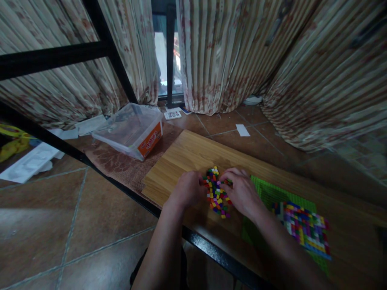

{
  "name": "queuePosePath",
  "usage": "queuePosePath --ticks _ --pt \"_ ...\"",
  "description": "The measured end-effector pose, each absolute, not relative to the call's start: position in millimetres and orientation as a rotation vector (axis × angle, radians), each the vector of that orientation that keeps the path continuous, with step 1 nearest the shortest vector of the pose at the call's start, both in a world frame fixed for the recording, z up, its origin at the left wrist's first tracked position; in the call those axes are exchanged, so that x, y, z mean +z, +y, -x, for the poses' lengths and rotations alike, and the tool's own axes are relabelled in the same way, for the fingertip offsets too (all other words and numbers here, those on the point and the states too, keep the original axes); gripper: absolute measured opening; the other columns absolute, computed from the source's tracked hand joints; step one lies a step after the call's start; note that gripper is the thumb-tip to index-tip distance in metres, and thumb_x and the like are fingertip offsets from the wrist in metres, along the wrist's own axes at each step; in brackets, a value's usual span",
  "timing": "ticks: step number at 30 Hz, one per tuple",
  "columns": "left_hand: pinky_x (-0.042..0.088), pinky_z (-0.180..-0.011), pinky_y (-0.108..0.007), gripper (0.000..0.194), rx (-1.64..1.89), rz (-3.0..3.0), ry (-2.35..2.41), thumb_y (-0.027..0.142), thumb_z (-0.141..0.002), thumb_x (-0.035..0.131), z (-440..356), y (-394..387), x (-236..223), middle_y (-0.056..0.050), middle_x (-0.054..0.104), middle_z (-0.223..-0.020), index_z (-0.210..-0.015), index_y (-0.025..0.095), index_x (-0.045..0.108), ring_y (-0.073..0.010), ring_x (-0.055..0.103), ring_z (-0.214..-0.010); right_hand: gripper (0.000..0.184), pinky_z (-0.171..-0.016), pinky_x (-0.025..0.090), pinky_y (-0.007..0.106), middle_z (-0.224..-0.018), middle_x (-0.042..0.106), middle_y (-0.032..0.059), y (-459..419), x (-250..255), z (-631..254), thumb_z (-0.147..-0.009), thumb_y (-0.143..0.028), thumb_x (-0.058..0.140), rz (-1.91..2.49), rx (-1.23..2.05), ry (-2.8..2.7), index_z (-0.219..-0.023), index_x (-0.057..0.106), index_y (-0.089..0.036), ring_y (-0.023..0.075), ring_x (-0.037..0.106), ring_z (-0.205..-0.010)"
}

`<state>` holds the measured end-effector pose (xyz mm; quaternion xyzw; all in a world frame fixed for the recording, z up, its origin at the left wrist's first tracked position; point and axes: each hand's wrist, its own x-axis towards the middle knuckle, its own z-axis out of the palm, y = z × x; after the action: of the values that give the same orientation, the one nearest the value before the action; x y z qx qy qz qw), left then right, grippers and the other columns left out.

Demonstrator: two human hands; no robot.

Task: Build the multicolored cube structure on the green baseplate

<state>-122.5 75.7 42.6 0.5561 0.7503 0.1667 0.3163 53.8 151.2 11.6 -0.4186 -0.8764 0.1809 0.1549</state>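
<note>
A loose pile of small multicoloured toy bricks (217,197) lies on the wooden tabletop between my hands. My left hand (189,188) is at the pile's left edge, its fingers curled in and mostly hidden behind the back of the hand. From the right, my right hand (241,190) reaches over the pile with thumb and fingers bent toward each other; bricks show around the fingertips, but what they pinch is too small to make out. Beside my right forearm is a green baseplate (266,189), with many coloured bricks (305,227) on its right part.
The wooden tabletop (181,157) has a black metal edge (208,249). Beyond its left end, a clear plastic box (127,129) with an orange label stands on a brown cloth (121,169). A black frame (111,52) rises at left. Papers lie on the tiled floor near the curtains (208,60).
</note>
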Motion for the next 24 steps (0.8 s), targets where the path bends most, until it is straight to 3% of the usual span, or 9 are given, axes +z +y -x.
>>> queuePosePath --ticks 5,10,16,20,24 --pt "0.032 -0.057 -0.025 0.010 0.462 -1.454 1.972 0.019 -0.079 0.063 125 75 43 0.001 0.063 -0.066 -0.072 0.017 0.070 -0.0121 0.053 -0.063 0.008 -0.082 0.044 0.036 -0.087 0.071 0.0019 146 17 -54 -0.084 -0.017 0.066 1.193 0.652 -2.422 -0.083 0.069 -0.024 0.0222 0.061 -0.090" --pt "0.033 -0.057 -0.024 0.026 0.656 -1.474 1.800 0.027 -0.092 0.049 122 73 50 0.001 0.059 -0.064 -0.074 0.017 0.065 -0.0108 0.050 -0.060 0.012 -0.082 0.048 0.033 -0.092 0.074 0.0009 134 30 -60 -0.089 -0.029 0.061 1.172 1.022 -2.115 -0.089 0.072 -0.025 0.0192 0.067 -0.088" --pt "0.037 -0.059 -0.023 0.035 0.816 -1.537 1.502 0.038 -0.099 0.040 104 74 55 0.002 0.057 -0.067 -0.079 0.017 0.058 -0.0104 0.049 -0.062 0.018 -0.079 0.053 0.032 -0.090 0.075 0.0032 119 42 -61 -0.081 -0.038 0.070 1.137 1.313 -1.727 -0.089 0.075 -0.022 0.0181 0.068 -0.082" --pt "0.039 -0.061 -0.023 0.037 0.894 -1.490 1.519 0.039 -0.100 0.037 95 75 53 0.001 0.056 -0.069 -0.076 0.018 0.056 -0.0107 0.050 -0.064 0.037 -0.061 0.053 0.027 -0.077 0.072 0.0018 113 48 -57 -0.069 -0.050 0.080 1.208 1.558 -1.380 -0.091 0.075 -0.021 0.0151 0.065 -0.067" --pt "0.041 -0.065 -0.024 0.035 0.934 -1.474 1.556 0.035 -0.100 0.035 89 76 56 0.000 0.057 -0.072 -0.077 0.018 0.054 -0.0114 0.051 -0.066 0.044 -0.049 0.047 0.021 -0.064 0.063 -0.0012 109 51 -54 -0.063 -0.058 0.083 1.233 1.686 -1.204 -0.076 0.072 -0.018 0.0103 0.056 -0.055"
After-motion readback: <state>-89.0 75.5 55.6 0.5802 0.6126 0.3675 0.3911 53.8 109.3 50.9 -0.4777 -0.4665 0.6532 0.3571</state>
